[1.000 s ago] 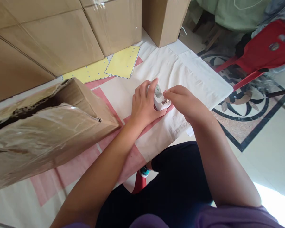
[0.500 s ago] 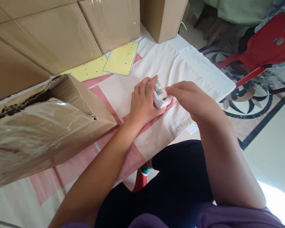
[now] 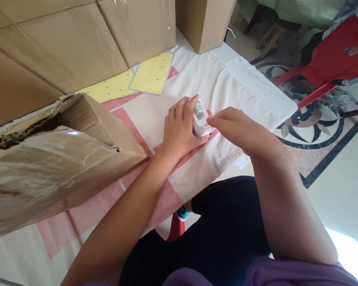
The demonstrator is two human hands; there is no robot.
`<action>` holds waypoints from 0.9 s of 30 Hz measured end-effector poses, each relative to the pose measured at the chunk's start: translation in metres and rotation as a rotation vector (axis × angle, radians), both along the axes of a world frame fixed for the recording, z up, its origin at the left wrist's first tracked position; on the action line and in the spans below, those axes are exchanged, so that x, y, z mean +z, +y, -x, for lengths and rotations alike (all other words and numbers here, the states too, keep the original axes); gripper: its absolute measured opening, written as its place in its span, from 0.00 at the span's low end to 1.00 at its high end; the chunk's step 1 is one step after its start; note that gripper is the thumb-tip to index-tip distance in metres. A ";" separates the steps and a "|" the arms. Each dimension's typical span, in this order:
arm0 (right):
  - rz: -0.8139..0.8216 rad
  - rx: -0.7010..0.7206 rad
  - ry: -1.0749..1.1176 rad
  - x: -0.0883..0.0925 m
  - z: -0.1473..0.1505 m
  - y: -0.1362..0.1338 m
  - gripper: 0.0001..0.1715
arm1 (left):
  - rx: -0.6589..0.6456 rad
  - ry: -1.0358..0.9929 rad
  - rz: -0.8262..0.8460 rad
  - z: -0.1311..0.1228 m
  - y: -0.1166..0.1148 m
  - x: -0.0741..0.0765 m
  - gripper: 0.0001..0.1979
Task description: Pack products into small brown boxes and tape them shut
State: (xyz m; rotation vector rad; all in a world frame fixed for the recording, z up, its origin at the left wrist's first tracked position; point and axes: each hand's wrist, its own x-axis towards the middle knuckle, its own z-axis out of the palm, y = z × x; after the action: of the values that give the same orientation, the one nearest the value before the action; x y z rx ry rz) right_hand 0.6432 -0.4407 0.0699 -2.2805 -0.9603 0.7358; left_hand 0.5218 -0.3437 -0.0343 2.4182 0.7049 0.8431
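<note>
A white tape dispenser (image 3: pixel 200 128) with a roll of clear tape (image 3: pixel 199 107) in it rests on the cloth-covered table. My left hand (image 3: pixel 180 125) is closed around its left side, thumb at the near end and fingers over the far end. At the dispenser's right side, beside its cutting edge, my right hand (image 3: pixel 229 123) has thumb and forefinger pinched together. Whatever lies between those fingertips is too small to make out.
An open-topped cardboard box (image 3: pixel 62 171) stands left of my left arm. Larger cardboard boxes (image 3: pixel 74 43) line the back. Yellow scalloped paper pieces (image 3: pixel 152 73) lie before them. A red chair (image 3: pixel 340 55) is at the right, beyond the table's edge.
My right hand's fingertips have moved slightly down toward me, from beside the tape roll to the cutting edge. The left hand and the dispenser stay in place.
</note>
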 end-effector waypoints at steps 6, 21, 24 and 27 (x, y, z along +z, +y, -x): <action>0.110 0.049 -0.023 0.007 0.001 -0.005 0.12 | -0.009 -0.023 -0.028 0.000 0.002 -0.004 0.48; 0.104 0.267 -0.128 0.000 -0.009 -0.005 0.19 | -0.020 -0.015 -0.013 -0.001 0.004 -0.005 0.47; 0.084 0.301 -0.143 -0.003 -0.012 -0.007 0.20 | -0.011 0.000 -0.020 0.000 0.004 -0.004 0.47; 0.094 0.302 -0.132 -0.004 -0.013 -0.009 0.22 | -0.010 -0.007 -0.033 0.000 0.004 -0.004 0.47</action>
State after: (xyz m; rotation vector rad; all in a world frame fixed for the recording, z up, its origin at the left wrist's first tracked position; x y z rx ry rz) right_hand 0.6558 -0.4499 0.0656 -2.3143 -1.3801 0.7753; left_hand 0.5219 -0.3402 -0.0379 2.4448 0.6811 0.8657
